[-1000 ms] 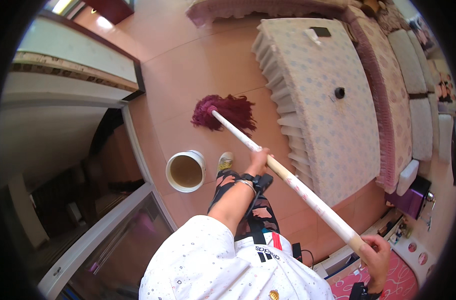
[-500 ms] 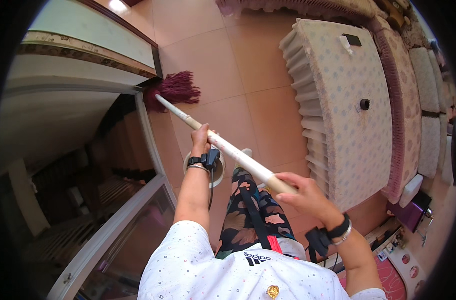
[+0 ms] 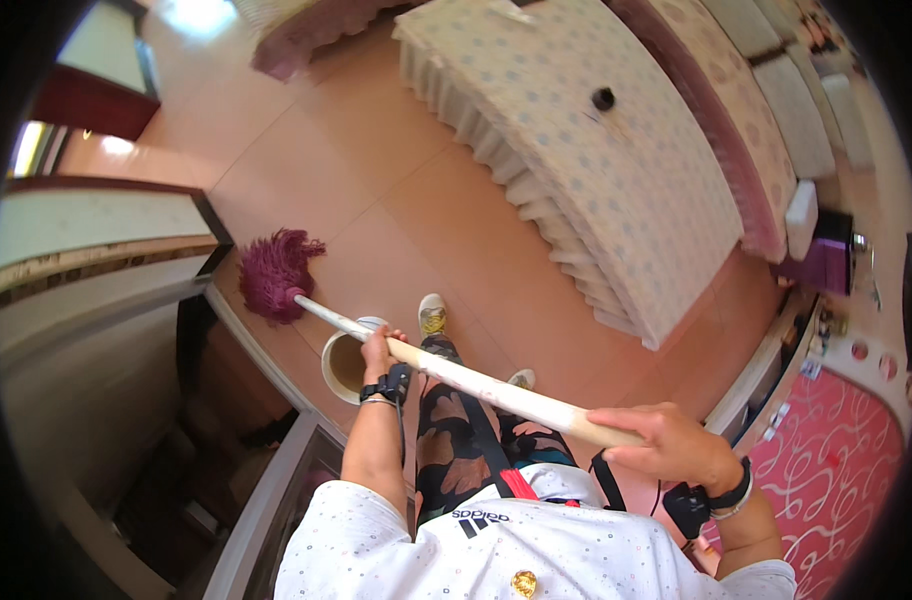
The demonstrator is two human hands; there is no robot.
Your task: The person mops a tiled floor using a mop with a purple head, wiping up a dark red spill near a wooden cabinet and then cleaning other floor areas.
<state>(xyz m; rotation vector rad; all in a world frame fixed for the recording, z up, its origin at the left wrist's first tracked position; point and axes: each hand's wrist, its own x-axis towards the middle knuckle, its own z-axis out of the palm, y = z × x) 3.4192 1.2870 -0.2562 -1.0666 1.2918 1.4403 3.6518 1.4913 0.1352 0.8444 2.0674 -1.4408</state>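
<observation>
A mop (image 3: 511,396) with a long white and tan handle slants across my front, its purple string head (image 3: 279,272) resting on the floor to the far left. My left hand (image 3: 382,349) is wrapped round the middle of the handle. At the handle's near end, my right hand (image 3: 666,442) grips with its fingers laid along the top. Beside my left hand stands a white bucket (image 3: 338,375) holding murky brownish liquid; the hand and forearm hide part of its rim.
A table (image 3: 616,170) under a dotted, frilled cloth stands ahead right, with a small dark object (image 3: 603,98) on it. A wall end (image 3: 216,225) and door frame (image 3: 261,345) border the left. A red patterned mat (image 3: 836,460) lies at right. My shoes (image 3: 432,315) are on the tiles.
The view has turned rightward, and I have moved. The mop head has come away from the door frame's corner and its strings now bunch up. Both hands keep their hold on the handle.
</observation>
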